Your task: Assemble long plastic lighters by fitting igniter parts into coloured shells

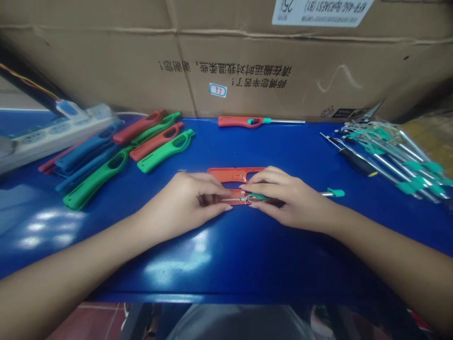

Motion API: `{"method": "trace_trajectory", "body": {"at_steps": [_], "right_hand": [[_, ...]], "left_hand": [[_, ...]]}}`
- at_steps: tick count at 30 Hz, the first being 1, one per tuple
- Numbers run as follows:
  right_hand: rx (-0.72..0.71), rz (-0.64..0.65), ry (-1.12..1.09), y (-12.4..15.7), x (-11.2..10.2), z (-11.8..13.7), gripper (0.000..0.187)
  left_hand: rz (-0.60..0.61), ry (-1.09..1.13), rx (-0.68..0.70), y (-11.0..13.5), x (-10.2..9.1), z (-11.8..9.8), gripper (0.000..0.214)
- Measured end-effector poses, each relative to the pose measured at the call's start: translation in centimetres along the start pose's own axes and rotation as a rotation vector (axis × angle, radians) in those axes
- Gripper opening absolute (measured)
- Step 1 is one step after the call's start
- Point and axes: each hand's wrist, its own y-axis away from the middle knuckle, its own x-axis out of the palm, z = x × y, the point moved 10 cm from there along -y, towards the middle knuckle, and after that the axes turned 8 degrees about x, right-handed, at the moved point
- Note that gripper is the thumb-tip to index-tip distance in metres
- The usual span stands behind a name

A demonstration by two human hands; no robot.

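Note:
Both my hands grip an opened orange lighter casing half [233, 194] at the middle of the blue table. My left hand [193, 196] closes its fingers round the left end. At the right part, my right hand [283, 193] pinches the casing along with the green-and-metal inner parts [256, 196], whose thin wires show between the hands. A metal tube with a teal tip [335, 192] sticks out to the right beyond my right hand. Just behind lies the other orange casing half [226, 175], partly hidden by my right hand. Small screws [182, 171] rest near my left hand.
Red, green and blue lighter casings [95, 177] lie at the left beside a white power strip [60, 132]. An assembled red lighter [240, 122] lies before a large cardboard box [226, 71]. Metal tubes with teal parts [406, 160] and a black-handled screwdriver [359, 163] are piled at the right.

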Motion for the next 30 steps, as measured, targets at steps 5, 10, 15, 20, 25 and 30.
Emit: {"method": "trace_trajectory", "body": {"at_steps": [5,10,15,20,25,30], "right_hand": [[-0.004,-0.004,-0.001,0.0,0.1,-0.1,0.028],[0.002,0.003,0.000,0.1,0.0,-0.1,0.029],[0.009,0.011,0.004,0.1,0.1,-0.2,0.028],[0.015,0.011,0.014,0.1,0.2,-0.2,0.028],[0.013,0.031,0.048,0.2,0.3,-0.3,0.023],[-0.107,0.058,0.219,0.5,0.4,0.7,0.025]], "left_hand": [[-0.035,0.034,-0.054,0.2,0.4,0.4,0.021],[-0.046,0.172,-0.213,0.5,1.2,2.2,0.019],[-0.072,0.192,-0.243,0.6,1.3,2.4,0.016],[-0.070,0.142,-0.200,0.6,1.0,1.7,0.019],[-0.049,0.106,-0.150,0.5,0.8,1.3,0.017],[-0.027,0.064,-0.112,0.3,0.6,1.0,0.017]]}}
